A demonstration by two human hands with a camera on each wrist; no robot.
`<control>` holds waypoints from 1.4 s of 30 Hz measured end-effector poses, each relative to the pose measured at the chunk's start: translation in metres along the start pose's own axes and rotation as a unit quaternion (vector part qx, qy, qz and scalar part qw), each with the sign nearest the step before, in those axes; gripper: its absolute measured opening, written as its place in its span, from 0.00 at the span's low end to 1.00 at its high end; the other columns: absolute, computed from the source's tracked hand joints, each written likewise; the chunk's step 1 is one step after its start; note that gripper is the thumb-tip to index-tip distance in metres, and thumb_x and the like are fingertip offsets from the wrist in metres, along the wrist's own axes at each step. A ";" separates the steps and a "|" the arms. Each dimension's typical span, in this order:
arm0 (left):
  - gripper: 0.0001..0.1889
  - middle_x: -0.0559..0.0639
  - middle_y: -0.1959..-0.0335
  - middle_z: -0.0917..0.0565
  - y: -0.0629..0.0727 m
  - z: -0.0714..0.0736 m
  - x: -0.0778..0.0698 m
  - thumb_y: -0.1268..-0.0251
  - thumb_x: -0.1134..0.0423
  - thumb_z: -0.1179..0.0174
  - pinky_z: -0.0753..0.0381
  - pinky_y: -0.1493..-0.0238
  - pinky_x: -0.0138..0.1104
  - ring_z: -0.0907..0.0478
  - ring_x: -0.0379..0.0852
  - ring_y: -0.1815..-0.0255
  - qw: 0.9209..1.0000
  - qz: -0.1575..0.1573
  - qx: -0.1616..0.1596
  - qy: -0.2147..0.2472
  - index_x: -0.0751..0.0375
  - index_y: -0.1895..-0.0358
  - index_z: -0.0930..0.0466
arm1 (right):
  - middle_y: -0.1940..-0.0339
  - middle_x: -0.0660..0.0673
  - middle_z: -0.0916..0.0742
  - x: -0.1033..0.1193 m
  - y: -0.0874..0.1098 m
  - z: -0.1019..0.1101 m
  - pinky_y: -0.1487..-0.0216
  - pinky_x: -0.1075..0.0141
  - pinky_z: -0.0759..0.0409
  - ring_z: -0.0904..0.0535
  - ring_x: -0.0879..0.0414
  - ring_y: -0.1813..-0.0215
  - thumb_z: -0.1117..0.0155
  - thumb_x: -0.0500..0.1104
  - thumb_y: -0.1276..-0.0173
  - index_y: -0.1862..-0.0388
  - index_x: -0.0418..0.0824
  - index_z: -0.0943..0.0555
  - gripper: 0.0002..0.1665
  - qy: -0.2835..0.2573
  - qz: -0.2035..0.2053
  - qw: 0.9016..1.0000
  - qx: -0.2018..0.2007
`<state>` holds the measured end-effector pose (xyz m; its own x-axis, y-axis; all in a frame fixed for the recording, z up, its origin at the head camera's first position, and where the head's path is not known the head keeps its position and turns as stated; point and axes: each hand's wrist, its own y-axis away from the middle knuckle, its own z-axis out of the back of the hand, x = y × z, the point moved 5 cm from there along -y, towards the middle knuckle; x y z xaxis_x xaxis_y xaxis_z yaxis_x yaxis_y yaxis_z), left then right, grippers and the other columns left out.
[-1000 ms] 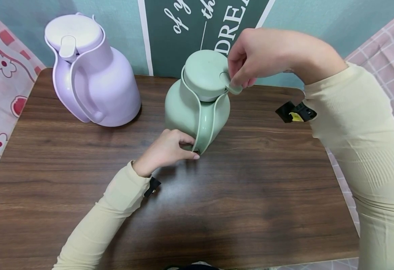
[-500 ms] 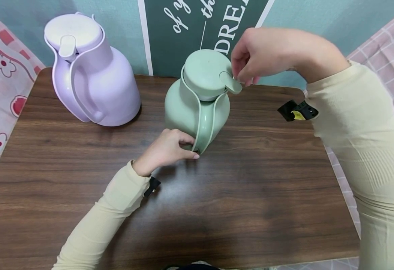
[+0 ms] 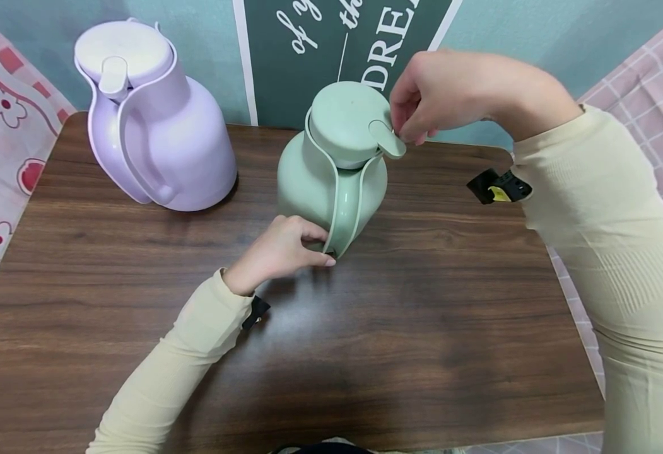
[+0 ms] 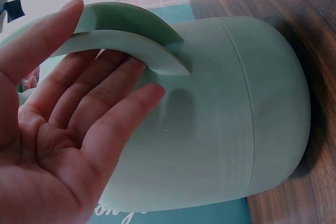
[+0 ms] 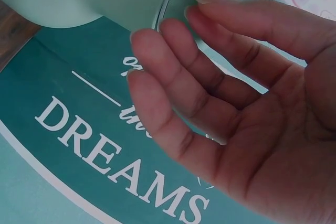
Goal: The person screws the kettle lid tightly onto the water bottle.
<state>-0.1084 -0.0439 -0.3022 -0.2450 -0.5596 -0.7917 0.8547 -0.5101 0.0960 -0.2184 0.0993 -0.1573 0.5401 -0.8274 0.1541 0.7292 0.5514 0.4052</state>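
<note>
A pale green thermos jug [image 3: 308, 183] stands upright near the back of the wooden table. My left hand [image 3: 286, 247] holds its handle [image 3: 347, 205] near the lower end. In the left wrist view, the thumb lies over the handle and the other fingers reach behind it. My right hand [image 3: 450, 94] is beside the round lid [image 3: 345, 120], close to its lever [image 3: 388, 139]. The fingers [image 5: 157, 56] are loosely bent, with thumb and index tips close together and nothing visible between them. Whether they touch the lid cannot be told.
A lilac thermos jug [image 3: 195, 145] stands at the back left of the table [image 3: 422, 340]. Behind both jugs hangs a teal cloth [image 3: 535, 38] with a dark green lettered panel [image 3: 303, 82]. Patterned pink cloths line the left and right sides.
A second ago the right fingers were over the lid's lever; they have shifted slightly right and off it, baring the lever. The left hand and both jugs have kept their places.
</note>
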 end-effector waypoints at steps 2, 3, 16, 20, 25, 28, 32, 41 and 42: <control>0.06 0.38 0.78 0.21 0.000 0.000 0.000 0.52 0.59 0.31 0.32 0.72 0.30 0.34 0.36 0.78 1.000 0.000 0.000 0.001 0.53 0.69 0.15 | 0.81 0.46 0.19 0.001 0.000 0.000 0.73 0.63 0.28 0.27 0.52 0.73 0.42 0.35 0.45 0.76 0.40 0.19 0.05 0.001 0.001 1.000 -0.001; 0.06 0.38 0.78 0.21 0.000 0.000 0.000 0.52 0.59 0.31 0.32 0.72 0.30 0.34 0.36 0.78 1.000 0.000 0.001 0.002 0.53 0.69 0.15 | 0.81 0.46 0.19 0.001 0.000 0.000 0.73 0.63 0.28 0.27 0.52 0.73 0.41 0.35 0.45 0.76 0.40 0.19 0.05 0.001 0.001 1.000 -0.001; 0.05 0.38 0.80 0.22 0.000 0.000 0.000 0.52 0.59 0.32 0.33 0.73 0.30 0.35 0.36 0.79 1.000 -0.003 0.000 0.009 0.53 0.70 0.15 | 0.81 0.47 0.19 0.001 0.003 0.001 0.72 0.63 0.32 0.27 0.53 0.72 0.33 0.47 0.45 0.77 0.41 0.20 0.11 0.007 -0.016 1.000 0.001; 0.05 0.38 0.80 0.22 0.000 0.000 0.000 0.52 0.59 0.32 0.33 0.73 0.30 0.34 0.37 0.79 1.000 -0.003 0.000 0.009 0.53 0.70 0.15 | 0.80 0.46 0.19 -0.001 0.003 0.002 0.72 0.63 0.31 0.26 0.53 0.73 0.31 0.52 0.46 0.75 0.41 0.20 0.15 0.001 -0.018 1.000 -0.002; 0.06 0.38 0.80 0.22 0.000 0.000 0.000 0.52 0.59 0.31 0.33 0.74 0.30 0.34 0.37 0.79 1.000 -0.001 0.001 0.007 0.53 0.70 0.15 | 0.71 0.46 0.18 -0.008 0.000 0.006 0.68 0.62 0.30 0.26 0.54 0.68 0.29 0.57 0.50 0.67 0.41 0.20 0.22 0.006 -0.015 0.999 -0.034; 0.06 0.38 0.80 0.22 0.000 0.000 0.000 0.52 0.58 0.31 0.33 0.74 0.30 0.34 0.37 0.79 1.000 0.002 0.001 0.005 0.53 0.70 0.15 | 0.60 0.45 0.18 -0.012 -0.003 0.006 0.60 0.59 0.28 0.24 0.53 0.59 0.29 0.57 0.51 0.56 0.41 0.21 0.28 -0.011 -0.012 0.999 -0.041; 0.06 0.38 0.80 0.22 0.001 0.000 0.000 0.52 0.58 0.31 0.33 0.73 0.30 0.34 0.37 0.79 1.000 0.005 0.003 0.005 0.52 0.70 0.15 | 0.48 0.44 0.21 -0.013 -0.005 0.004 0.50 0.53 0.29 0.26 0.50 0.47 0.27 0.49 0.49 0.42 0.40 0.28 0.36 -0.050 0.000 0.998 -0.025; 0.06 0.38 0.79 0.22 0.000 0.000 -0.001 0.52 0.58 0.31 0.33 0.73 0.30 0.35 0.37 0.79 1.000 0.008 0.003 0.005 0.52 0.69 0.15 | 0.39 0.48 0.26 -0.006 -0.007 0.007 0.44 0.56 0.33 0.31 0.53 0.39 0.26 0.54 0.53 0.34 0.46 0.34 0.47 -0.044 0.010 0.999 0.011; 0.06 0.38 0.79 0.22 0.000 0.000 -0.001 0.52 0.58 0.31 0.33 0.73 0.30 0.34 0.37 0.78 1.000 0.008 0.003 0.005 0.52 0.69 0.15 | 0.41 0.48 0.25 -0.005 -0.007 0.007 0.45 0.56 0.33 0.30 0.53 0.40 0.26 0.53 0.53 0.35 0.45 0.33 0.46 -0.043 0.012 0.999 0.007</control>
<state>-0.1082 -0.0438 -0.3014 -0.2268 -0.5607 -0.7963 0.8556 -0.5054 0.1122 -0.2295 0.0986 -0.1544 0.5184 -0.8204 0.2412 0.7099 0.5701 0.4135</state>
